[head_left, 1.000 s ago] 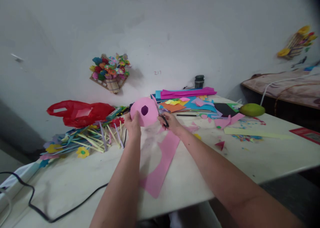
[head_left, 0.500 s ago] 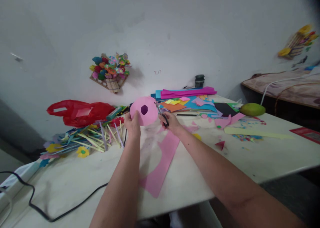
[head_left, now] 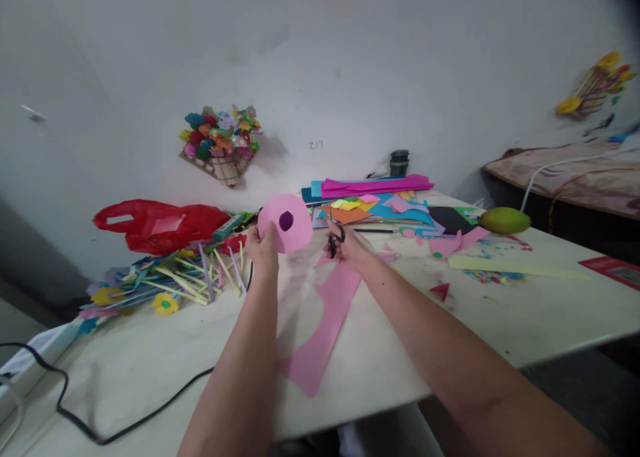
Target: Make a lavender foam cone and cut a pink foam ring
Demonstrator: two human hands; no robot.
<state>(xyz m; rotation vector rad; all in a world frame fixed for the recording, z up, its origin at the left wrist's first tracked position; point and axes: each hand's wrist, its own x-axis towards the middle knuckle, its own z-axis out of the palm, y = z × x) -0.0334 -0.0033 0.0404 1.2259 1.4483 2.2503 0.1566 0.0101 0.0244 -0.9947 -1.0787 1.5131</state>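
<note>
Pinched by its left edge, a round pink paper disc (head_left: 301, 226) with a dark purple centre is held up in my left hand (head_left: 263, 250). My right hand (head_left: 346, 247) is closed around black-handled scissors (head_left: 333, 242); their blades point up and stand apart from the disc. On the tabletop below, between my forearms, lies a pink paper offcut (head_left: 327, 337) with a curved cut-out along its left side.
Paper strips and flowers (head_left: 190, 273) and a red plastic bag (head_left: 163, 225) lie at left. Coloured paper sheets (head_left: 375, 189) are stacked at the back, a green mango-like fruit (head_left: 505, 220) to their right. A black cable (head_left: 150, 413) crosses the table's front left.
The scissors have come away from the disc's right edge as my right hand moved slightly right and turned. My left hand and the disc have shifted slightly left.
</note>
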